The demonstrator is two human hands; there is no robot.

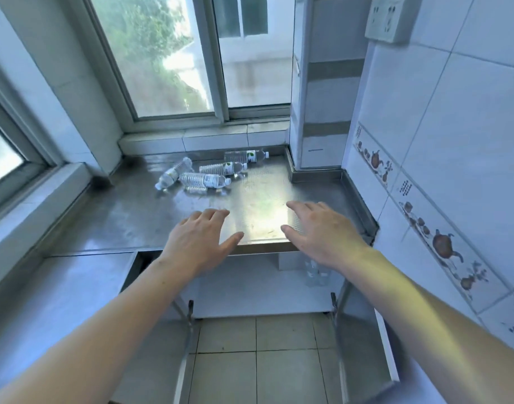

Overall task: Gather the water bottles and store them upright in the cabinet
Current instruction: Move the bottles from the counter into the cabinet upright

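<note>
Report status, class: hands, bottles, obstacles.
Left hand, right hand open, holding nothing. Four water bottles lying flat on steel counter. Nothing between.

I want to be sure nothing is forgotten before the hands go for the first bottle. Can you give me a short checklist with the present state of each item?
1. Left hand free: ok, fingers spread, holding nothing.
2. Right hand free: ok, open above the steel counter.
3. Bottles found: ok, four water bottles lie on their sides near the window, none upright.
4. Path to the bottles: ok, nothing stands between the hands and them.
5. Caps tight: cannot tell, too small and blurred.
6. Cabinet space: cannot tell; the opening below shows something clear, perhaps bottles, too blurred to identify.
</note>
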